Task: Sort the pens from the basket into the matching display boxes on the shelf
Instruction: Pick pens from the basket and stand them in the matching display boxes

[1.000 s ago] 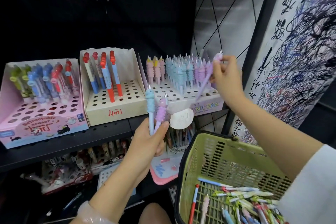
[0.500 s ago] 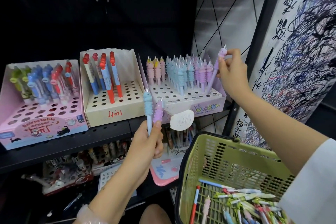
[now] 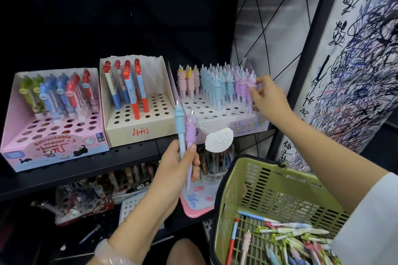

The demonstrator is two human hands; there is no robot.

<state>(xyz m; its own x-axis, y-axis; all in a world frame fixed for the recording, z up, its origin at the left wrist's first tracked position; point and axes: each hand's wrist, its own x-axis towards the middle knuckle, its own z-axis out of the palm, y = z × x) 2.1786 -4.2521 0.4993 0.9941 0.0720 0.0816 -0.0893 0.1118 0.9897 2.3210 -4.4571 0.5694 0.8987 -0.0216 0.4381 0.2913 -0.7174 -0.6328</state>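
Observation:
My left hand (image 3: 175, 166) grips two unicorn pens upright in front of the shelf, a blue pen (image 3: 179, 122) and a purple pen (image 3: 190, 133). My right hand (image 3: 268, 99) pinches the top of a purple unicorn pen (image 3: 251, 90) that stands in the right end of the Unicorn display box (image 3: 232, 123). That box holds rows of pink, blue and purple pens. The green basket (image 3: 269, 180) sits at lower right with several mixed pens (image 3: 286, 236) in it.
A cream box (image 3: 137, 129) with red and blue pens stands left of the Unicorn box, and a pink eraser-pen box (image 3: 53, 144) is at far left. The black shelf (image 3: 81, 168) carries them. A lower shelf holds more stationery. A scribbled test sheet (image 3: 355, 71) hangs at right.
My right hand has lowered the purple pen from a tilt above the box into a hole at the box's right end. My left hand has stayed almost still with its two pens.

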